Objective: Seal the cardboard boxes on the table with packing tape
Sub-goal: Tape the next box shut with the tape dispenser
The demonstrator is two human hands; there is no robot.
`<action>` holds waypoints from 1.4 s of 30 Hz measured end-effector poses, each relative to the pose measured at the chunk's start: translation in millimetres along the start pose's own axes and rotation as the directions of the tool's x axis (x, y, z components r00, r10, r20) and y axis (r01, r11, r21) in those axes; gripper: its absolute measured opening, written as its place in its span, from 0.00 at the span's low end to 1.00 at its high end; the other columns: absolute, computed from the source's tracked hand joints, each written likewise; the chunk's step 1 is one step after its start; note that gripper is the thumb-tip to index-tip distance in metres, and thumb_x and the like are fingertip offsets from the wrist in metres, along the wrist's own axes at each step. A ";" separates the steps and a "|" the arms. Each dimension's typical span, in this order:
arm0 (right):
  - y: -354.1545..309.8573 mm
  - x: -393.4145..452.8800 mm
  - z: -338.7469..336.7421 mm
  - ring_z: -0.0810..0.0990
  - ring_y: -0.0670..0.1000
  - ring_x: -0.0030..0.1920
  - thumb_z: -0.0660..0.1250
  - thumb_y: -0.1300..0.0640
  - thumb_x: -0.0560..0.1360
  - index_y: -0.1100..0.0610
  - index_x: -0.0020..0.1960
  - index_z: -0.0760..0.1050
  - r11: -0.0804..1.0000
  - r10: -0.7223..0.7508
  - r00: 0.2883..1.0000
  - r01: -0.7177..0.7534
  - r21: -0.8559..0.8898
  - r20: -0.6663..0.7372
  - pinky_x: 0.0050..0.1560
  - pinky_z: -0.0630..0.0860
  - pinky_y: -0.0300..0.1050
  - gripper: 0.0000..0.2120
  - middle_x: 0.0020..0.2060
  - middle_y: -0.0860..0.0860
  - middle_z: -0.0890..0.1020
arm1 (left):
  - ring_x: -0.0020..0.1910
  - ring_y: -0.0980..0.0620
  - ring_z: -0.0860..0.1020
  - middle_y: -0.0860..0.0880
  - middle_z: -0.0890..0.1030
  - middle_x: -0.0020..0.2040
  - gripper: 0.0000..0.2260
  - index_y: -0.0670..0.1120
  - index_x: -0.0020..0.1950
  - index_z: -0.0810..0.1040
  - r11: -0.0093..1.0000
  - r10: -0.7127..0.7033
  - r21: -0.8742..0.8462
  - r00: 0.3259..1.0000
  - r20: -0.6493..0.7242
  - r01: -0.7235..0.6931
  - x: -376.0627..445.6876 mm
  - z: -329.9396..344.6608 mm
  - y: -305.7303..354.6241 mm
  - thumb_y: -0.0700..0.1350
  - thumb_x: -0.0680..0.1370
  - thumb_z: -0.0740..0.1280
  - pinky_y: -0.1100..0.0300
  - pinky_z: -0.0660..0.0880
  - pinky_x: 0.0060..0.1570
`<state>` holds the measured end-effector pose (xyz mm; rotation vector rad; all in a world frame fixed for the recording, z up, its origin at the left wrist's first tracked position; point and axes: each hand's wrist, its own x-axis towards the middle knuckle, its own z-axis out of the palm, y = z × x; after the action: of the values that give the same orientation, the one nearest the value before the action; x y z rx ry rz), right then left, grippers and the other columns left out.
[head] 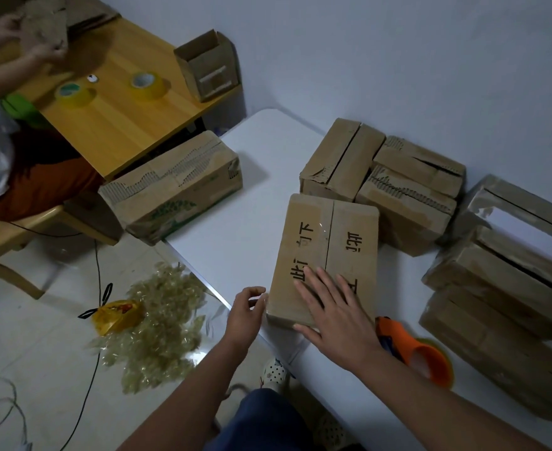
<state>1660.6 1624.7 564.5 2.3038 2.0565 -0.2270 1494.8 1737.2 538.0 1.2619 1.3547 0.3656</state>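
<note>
One cardboard box with black printed characters [325,255] lies flat near the front edge of the white table [251,203], clear tape running along its centre seam. The right hand [336,310] presses on its near end, fingers spread and straight; the left hand [247,312] touches the box's near left corner with fingers loosely bent, gripping nothing. Just right of the wrist lies one orange tape dispenser [421,353]. Three boxes cluster behind, three more stack at right, one hangs over the table's left edge. Two tape rolls [147,84] sit on a wooden table beyond.
</note>
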 end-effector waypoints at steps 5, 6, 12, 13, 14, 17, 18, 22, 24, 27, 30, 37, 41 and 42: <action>1.4 -0.5 -0.2 0.46 0.54 0.79 0.44 0.32 0.79 0.52 0.80 0.46 1.000 -0.012 1.000 0.012 -0.023 -0.001 0.75 0.51 0.59 0.36 0.79 0.54 0.50 | 0.57 0.59 0.78 0.59 0.82 0.53 0.09 0.53 0.55 0.83 0.995 0.013 0.101 0.995 -0.097 -0.003 -31.8 -24.5 7.9 0.48 0.82 0.62 0.62 0.71 0.54; 0.9 -0.4 0.1 0.46 0.54 0.79 0.46 0.33 0.79 0.52 0.80 0.46 1.000 -0.010 1.000 0.010 -0.023 -0.001 0.75 0.52 0.59 0.36 0.79 0.54 0.50 | 0.57 0.62 0.78 0.60 0.82 0.54 0.10 0.54 0.56 0.83 0.994 0.052 0.103 0.996 -0.072 -0.044 -41.0 -24.8 13.1 0.47 0.83 0.62 0.65 0.71 0.55; 0.0 -1.0 1.9 0.45 0.55 0.79 0.48 0.35 0.79 0.53 0.80 0.47 0.999 0.002 1.000 -0.002 -0.034 -0.004 0.75 0.51 0.60 0.36 0.79 0.55 0.50 | 0.61 0.45 0.76 0.44 0.73 0.70 0.29 0.48 0.81 0.55 0.807 0.222 0.507 0.952 0.212 -0.302 -61.5 -2.4 26.5 0.32 0.81 0.54 0.66 0.68 0.50; -0.4 -1.4 1.0 0.45 0.55 0.79 0.48 0.35 0.79 0.53 0.80 0.47 1.000 0.006 1.000 -0.006 -0.030 -0.006 0.75 0.51 0.59 0.36 0.79 0.55 0.49 | 0.66 0.45 0.73 0.45 0.68 0.75 0.31 0.48 0.81 0.49 0.784 0.216 0.523 0.937 0.275 -0.334 -59.4 -4.4 26.9 0.32 0.80 0.54 0.67 0.66 0.53; -0.5 -1.7 1.2 0.44 0.55 0.79 0.47 0.34 0.79 0.53 0.80 0.47 1.000 0.006 1.000 -0.006 -0.028 -0.003 0.75 0.51 0.59 0.36 0.79 0.55 0.49 | 0.69 0.46 0.71 0.46 0.64 0.77 0.33 0.49 0.81 0.45 0.775 0.195 0.523 0.922 0.336 -0.354 -54.9 -9.0 29.2 0.32 0.81 0.55 0.68 0.65 0.55; -1.2 -1.6 0.8 0.44 0.55 0.79 0.46 0.33 0.79 0.53 0.80 0.45 1.000 0.002 1.000 -0.002 -0.010 0.000 0.75 0.50 0.60 0.36 0.79 0.54 0.48 | 0.71 0.54 0.69 0.53 0.67 0.76 0.34 0.56 0.80 0.47 0.702 0.199 0.510 0.824 0.530 -0.497 -28.1 -35.7 37.7 0.44 0.82 0.64 0.65 0.66 0.66; -0.8 -1.3 0.0 0.45 0.55 0.79 0.46 0.33 0.79 0.52 0.80 0.45 1.000 0.000 1.000 0.000 -0.003 -0.001 0.75 0.50 0.60 0.36 0.79 0.54 0.48 | 0.71 0.55 0.70 0.54 0.70 0.74 0.34 0.58 0.80 0.49 0.651 0.210 0.518 0.788 0.579 -0.554 -16.1 -44.7 40.3 0.49 0.81 0.67 0.60 0.68 0.68; 0.7 1.1 -2.3 0.47 0.55 0.79 0.47 0.33 0.78 0.53 0.80 0.46 1.000 -0.008 1.000 0.008 -0.012 -0.004 0.75 0.53 0.60 0.37 0.79 0.54 0.50 | 0.66 0.46 0.74 0.44 0.75 0.70 0.41 0.57 0.80 0.50 0.320 0.155 0.661 0.725 0.671 -0.679 24.7 -57.5 56.4 0.64 0.73 0.67 0.53 0.73 0.62; 1.4 1.4 -3.0 0.49 0.56 0.78 0.48 0.33 0.78 0.53 0.80 0.47 1.000 -0.005 1.000 0.005 -0.012 0.001 0.75 0.54 0.60 0.37 0.79 0.54 0.51 | 0.66 0.45 0.75 0.43 0.75 0.70 0.46 0.56 0.81 0.48 0.268 0.156 0.647 0.695 0.702 -0.714 31.8 -54.9 63.7 0.69 0.70 0.65 0.52 0.74 0.60; 2.3 0.3 -2.5 0.48 0.56 0.78 0.49 0.33 0.78 0.52 0.80 0.46 1.000 0.002 1.000 -0.001 -0.015 0.014 0.75 0.53 0.60 0.37 0.79 0.54 0.50 | 0.68 0.48 0.74 0.47 0.72 0.73 0.47 0.55 0.81 0.46 0.312 0.174 0.611 0.676 0.716 -0.727 31.8 -48.5 63.3 0.64 0.71 0.70 0.52 0.74 0.61; 0.2 0.5 -2.3 0.47 0.56 0.79 0.49 0.33 0.79 0.52 0.80 0.46 1.000 -0.006 1.000 0.006 -0.013 0.007 0.76 0.51 0.60 0.37 0.79 0.54 0.49 | 0.61 0.47 0.78 0.50 0.69 0.75 0.51 0.51 0.81 0.42 0.342 0.197 0.590 0.670 0.716 -0.731 33.6 -36.8 47.7 0.54 0.73 0.76 0.57 0.75 0.55; 4.6 -0.2 -11.1 0.41 0.51 0.78 0.44 0.31 0.79 0.47 0.80 0.45 0.991 -0.039 0.999 0.035 0.127 0.025 0.76 0.47 0.60 0.35 0.79 0.49 0.45 | 0.53 0.47 0.79 0.58 0.35 0.79 0.40 0.56 0.80 0.41 0.295 0.229 0.686 0.747 0.625 -0.665 43.1 -52.4 22.3 0.47 0.80 0.68 0.57 0.76 0.50; 38.9 -5.8 -29.7 0.41 0.52 0.78 0.50 0.33 0.77 0.43 0.78 0.45 0.813 0.320 0.947 -0.286 0.507 0.022 0.76 0.47 0.60 0.34 0.78 0.45 0.41 | 0.72 0.51 0.69 0.55 0.51 0.81 0.27 0.52 0.80 0.59 0.524 0.461 0.631 0.813 0.355 -0.572 32.1 -50.5 29.5 0.49 0.82 0.64 0.59 0.68 0.64; 50.2 -10.8 -33.2 0.48 0.54 0.78 0.56 0.36 0.77 0.43 0.78 0.46 0.670 0.450 0.892 -0.373 0.642 0.048 0.75 0.54 0.61 0.35 0.79 0.46 0.45 | 0.73 0.52 0.67 0.54 0.53 0.81 0.26 0.52 0.79 0.59 0.571 0.467 0.605 0.826 0.317 -0.555 27.6 -43.1 32.5 0.50 0.82 0.63 0.58 0.67 0.66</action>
<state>1711.8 1612.5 595.6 3.1697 1.5624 -0.9196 1480.1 1791.0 561.8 2.2909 0.9987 0.1711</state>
